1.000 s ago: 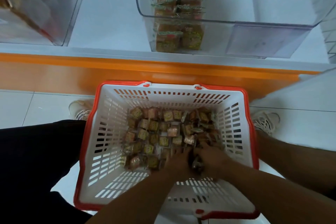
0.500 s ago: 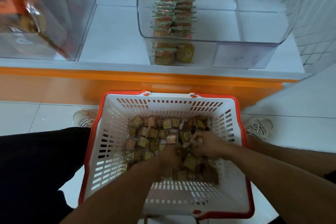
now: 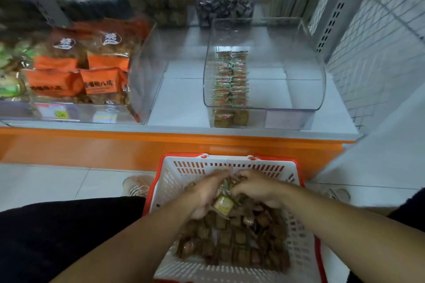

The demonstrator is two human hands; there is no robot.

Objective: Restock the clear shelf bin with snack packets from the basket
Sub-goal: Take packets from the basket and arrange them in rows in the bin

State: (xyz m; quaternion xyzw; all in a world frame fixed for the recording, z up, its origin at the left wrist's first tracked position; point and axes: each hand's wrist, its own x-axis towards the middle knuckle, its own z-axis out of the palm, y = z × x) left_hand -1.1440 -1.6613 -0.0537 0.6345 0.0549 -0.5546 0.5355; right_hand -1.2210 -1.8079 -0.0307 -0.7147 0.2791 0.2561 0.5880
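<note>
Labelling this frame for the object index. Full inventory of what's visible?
White plastic basket with red rim: one, on the floor below the shelf.
Small square brown snack packets: many, loose in the basket.
Clear plastic shelf bin: one, right part of the shelf, mostly unfilled.
Stacked packets: two rows, brownish with green and red, along the bin's left side.
Orange snack bags: several, in the clear bin on the left.
Dark wrapped sweets: a pile, in a rear bin.
Orange shelf edge: one, in front.
Left hand: grips a bunch of packets above the basket.
Right hand: grips the same bunch.
</note>
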